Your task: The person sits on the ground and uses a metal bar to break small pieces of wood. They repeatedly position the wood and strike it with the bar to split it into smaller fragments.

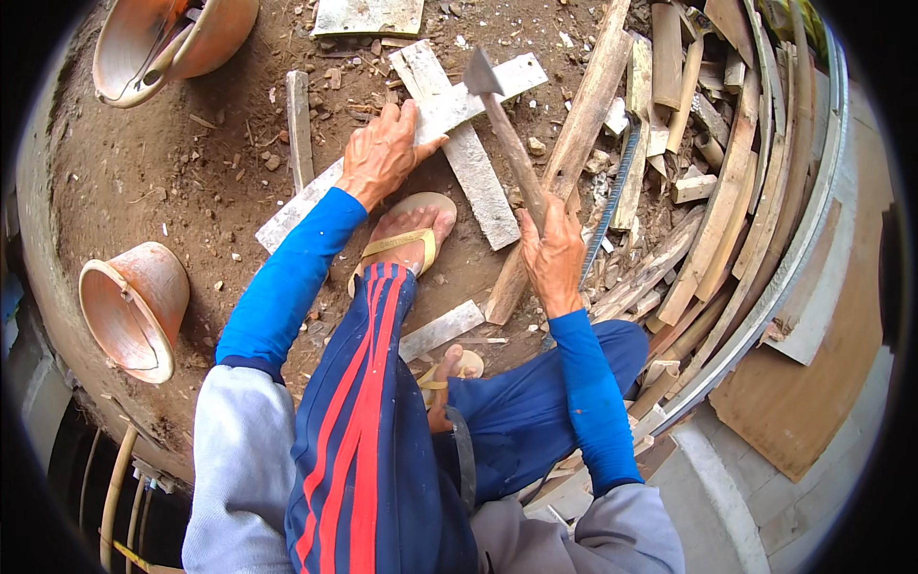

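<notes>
My left hand [381,155] presses down on a white-stained wooden plank [304,209], its fingers over the board and the thumb stuck out to the right. That plank lies slantwise across another whitish board [481,182]. In my right hand [555,251] is the wooden handle [516,153] of a striking tool. Its dark, wedge-shaped metal head [482,73] is above the plank's right part; whether it touches the wood I cannot tell. Both feet are in yellow-strapped sandals, and the left foot [406,236] is close beside the plank.
Two clay-stained buckets [143,304] lie tipped on the soil at the left. A long timber [585,134] slants past my right hand, near a blue-edged saw-like blade [612,196]. Scrap wood [712,253] is heaped at the right against a curved metal edge [813,225].
</notes>
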`<state>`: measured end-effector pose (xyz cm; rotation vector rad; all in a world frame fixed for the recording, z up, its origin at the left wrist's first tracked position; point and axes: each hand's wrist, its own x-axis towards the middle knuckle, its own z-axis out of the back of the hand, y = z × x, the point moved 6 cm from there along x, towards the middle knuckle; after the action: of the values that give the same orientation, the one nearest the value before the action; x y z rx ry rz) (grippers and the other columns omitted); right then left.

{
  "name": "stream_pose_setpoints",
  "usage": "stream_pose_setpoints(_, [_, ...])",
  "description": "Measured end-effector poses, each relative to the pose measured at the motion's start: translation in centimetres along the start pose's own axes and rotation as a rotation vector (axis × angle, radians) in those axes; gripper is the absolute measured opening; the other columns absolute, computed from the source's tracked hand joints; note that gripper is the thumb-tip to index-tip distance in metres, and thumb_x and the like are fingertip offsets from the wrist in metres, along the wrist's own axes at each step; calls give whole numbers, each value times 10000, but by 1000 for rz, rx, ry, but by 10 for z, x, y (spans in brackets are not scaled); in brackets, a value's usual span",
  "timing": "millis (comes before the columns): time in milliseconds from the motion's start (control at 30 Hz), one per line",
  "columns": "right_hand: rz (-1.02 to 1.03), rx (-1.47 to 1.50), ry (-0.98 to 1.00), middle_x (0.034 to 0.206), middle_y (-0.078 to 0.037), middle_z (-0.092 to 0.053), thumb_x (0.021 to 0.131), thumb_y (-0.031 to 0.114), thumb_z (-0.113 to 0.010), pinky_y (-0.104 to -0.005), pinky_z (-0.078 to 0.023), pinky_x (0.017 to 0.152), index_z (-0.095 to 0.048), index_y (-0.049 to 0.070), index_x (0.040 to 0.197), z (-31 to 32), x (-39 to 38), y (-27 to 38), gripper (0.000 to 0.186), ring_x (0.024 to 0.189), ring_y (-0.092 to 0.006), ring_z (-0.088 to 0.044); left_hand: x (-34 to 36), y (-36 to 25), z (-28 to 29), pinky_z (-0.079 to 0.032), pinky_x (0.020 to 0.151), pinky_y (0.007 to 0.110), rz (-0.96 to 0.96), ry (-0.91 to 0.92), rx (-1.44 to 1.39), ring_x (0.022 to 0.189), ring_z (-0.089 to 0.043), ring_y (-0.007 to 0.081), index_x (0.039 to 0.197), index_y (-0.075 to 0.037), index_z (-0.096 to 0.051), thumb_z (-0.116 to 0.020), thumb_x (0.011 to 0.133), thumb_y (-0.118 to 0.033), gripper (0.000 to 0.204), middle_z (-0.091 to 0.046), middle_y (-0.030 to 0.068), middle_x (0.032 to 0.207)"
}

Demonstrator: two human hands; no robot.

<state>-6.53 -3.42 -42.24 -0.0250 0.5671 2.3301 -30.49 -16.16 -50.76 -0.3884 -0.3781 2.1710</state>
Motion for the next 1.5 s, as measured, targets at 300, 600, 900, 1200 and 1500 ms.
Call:
stream_pose_setpoints(300, [105,279,-198,953,-235,-735,1006,223,-727,-459,-577,686,-605,-15,1233,19,-6,9,351,871,-388,-741,-3,3,4,-603,646,464,12,-37,-48,832,-733,374,1130,-19,-585,-707,950,-553,577,-660,180,983])
stream_pose_setpoints(600, [60,225,-46,1009,-264,-747,1008,224,-725,-446,-570,755,-616,-20,1232,0,4,-5,348,875,-401,-746,0,2,3,-595,665,484,20,-51,-91,858,-730,385,1114,-39,-586,-718,937,-559,565,-660,181,988])
stream_pose_setpoints(900, [-246,832,-21,836,-29,-657,1064,254,-666,-258,-498,569,-605,26,1232,9,-28,-4,290,639,-95,-601,20,32,83,-523,570,336,273,-214,-695,670,-637,146,1103,-16,-628,-651,979,-649,645,-632,42,768])
stream_pose_setpoints(1200, [-413,1036,35,730,-21,-595,1084,287,-629,-249,-485,502,-593,39,1100,-4,-16,-11,251,550,-93,-570,25,69,159,-482,600,305,135,-416,-2012,639,-526,140,1377,-64,-533,-416,1028,-747,777,-542,24,833])
stream_pose_setpoints(1500, [-345,213,-171,1052,-173,-716,1031,279,-673,-375,-591,748,-652,-29,1220,19,-4,-80,362,869,-249,-729,17,46,137,-503,619,249,115,-205,-1737,712,-587,89,1402,-16,-581,-296,1058,-744,854,-644,26,883])
